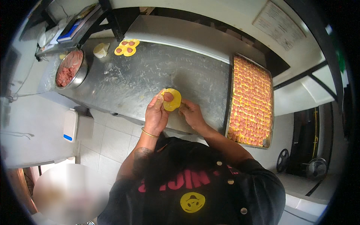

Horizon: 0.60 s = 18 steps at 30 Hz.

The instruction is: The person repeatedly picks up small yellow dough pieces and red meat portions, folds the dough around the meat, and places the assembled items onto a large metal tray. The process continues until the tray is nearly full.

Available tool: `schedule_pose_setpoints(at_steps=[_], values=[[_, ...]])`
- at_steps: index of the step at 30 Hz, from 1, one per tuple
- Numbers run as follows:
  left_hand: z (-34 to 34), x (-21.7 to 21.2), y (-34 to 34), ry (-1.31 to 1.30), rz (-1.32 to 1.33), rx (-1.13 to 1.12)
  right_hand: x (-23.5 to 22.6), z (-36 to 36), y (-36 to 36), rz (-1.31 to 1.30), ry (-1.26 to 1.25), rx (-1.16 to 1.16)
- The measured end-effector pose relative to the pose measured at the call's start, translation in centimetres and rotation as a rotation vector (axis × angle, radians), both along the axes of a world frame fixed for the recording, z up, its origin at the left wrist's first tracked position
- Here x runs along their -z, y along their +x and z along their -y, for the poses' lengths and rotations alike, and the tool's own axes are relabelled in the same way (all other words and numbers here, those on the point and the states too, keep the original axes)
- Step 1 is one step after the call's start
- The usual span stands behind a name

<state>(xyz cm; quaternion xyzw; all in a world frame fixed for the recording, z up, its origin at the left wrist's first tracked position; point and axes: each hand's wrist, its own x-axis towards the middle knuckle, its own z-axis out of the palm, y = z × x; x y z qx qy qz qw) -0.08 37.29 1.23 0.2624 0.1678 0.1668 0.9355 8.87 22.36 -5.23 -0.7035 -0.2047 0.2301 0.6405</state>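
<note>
Over the front part of the metal table, my left hand (155,114) pinches the left edge of a round yellow dumpling wrapper (173,104). A lump of pink minced meat (168,96) sits on the wrapper, left of its middle. My right hand (192,115) is closed at the wrapper's lower right edge, its fingertips on the rim. The wrapper is still spread flat. At the table's far left lies a small group of yellow wrappers (129,53), each with a meat lump on it.
A steel bowl (79,76) of minced meat stands at the table's left end, near a pale lump in wrap (101,50). On the right, a large tray (229,132) holds dense rows of yellow and pink pieces. The worktop (150,63) bears floury smears. A shelf (90,28) overhangs the back left.
</note>
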Motion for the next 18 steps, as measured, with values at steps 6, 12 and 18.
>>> schedule_pose_setpoints(at_steps=[6,12,18], values=[[7.3,-1.6,-0.7,0.101,0.036,-0.145,-5.8,4.0,-2.6,0.003,0.223,0.045],[12.5,-2.3,-1.9,0.368,-0.006,-0.168,-6.7,7.9,-3.2,-0.139,0.343,0.127],[12.1,-3.4,-4.6,0.4,0.149,-0.116,-9.5,10.2,-5.2,-0.095,0.483,0.088]])
